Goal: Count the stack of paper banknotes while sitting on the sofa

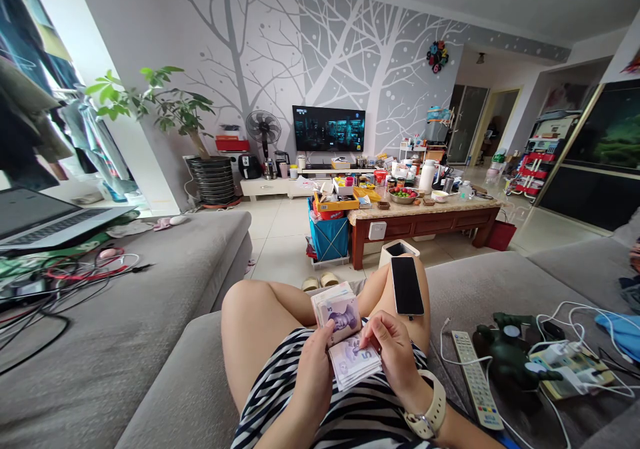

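I sit on a grey sofa (165,396) with my knees drawn up. My left hand (314,369) is closed around a stack of purple banknotes (336,310), its thumb pressing on the top note. My right hand (395,352), with a watch on its wrist, pinches the edge of a second bundle of notes (356,364) lying lower in my lap. A black phone (407,284) rests face up on my right thigh, just above the right hand.
A remote control (476,377), a green toy (507,352) and white cables lie on the sofa at right. A laptop (45,216) and tangled wires sit at left. Ahead stand a cluttered coffee table (425,209), a blue bin (329,236), slippers (320,281), a television (329,129) and a potted plant (165,109).
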Tool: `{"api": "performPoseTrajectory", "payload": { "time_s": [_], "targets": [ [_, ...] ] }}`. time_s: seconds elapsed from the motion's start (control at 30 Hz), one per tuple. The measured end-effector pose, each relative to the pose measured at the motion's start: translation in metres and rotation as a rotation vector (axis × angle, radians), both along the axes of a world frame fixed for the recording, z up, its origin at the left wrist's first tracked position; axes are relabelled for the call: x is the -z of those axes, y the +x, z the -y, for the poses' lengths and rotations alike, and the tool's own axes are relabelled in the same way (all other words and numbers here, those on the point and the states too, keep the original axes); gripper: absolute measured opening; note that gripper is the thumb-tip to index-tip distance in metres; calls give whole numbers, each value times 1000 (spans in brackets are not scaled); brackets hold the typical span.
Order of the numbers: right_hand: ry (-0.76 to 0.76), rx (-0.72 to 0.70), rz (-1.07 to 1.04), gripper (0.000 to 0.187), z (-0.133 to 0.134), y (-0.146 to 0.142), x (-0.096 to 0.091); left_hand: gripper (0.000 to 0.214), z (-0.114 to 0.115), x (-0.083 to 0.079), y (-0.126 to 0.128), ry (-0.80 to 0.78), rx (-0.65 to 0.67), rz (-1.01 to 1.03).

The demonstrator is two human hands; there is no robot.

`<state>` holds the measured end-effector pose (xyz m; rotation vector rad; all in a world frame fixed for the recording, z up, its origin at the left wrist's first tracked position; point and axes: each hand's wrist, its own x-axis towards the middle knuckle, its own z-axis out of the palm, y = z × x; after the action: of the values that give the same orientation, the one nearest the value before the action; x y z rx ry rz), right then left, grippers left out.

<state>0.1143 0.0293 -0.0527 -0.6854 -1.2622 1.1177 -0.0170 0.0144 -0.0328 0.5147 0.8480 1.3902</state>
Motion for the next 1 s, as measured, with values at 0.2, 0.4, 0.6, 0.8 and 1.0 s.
{"api": "performPoseTrajectory", "payload": {
  "time_s": [0.2, 0.4, 0.6, 0.8, 1.0],
  "targets": [
    [-114, 101, 26, 37, -9, 0, 0, 26, 0, 0, 1, -16, 29, 33],
    [-155, 50, 20, 37, -13, 0, 1, 26, -3, 4, 2, -4, 45, -1],
    [-131, 103, 50, 37, -11, 0, -2, 21, -4, 5, 2, -2, 14, -5],
    [-104, 86, 32, 36, -7, 0, -8, 25, -6, 9, 0, -10, -52, -43],
    [-79, 25, 5, 32, -5, 1, -8, 30, -8, 10, -1, 23, -20, -30]
  ]
}}
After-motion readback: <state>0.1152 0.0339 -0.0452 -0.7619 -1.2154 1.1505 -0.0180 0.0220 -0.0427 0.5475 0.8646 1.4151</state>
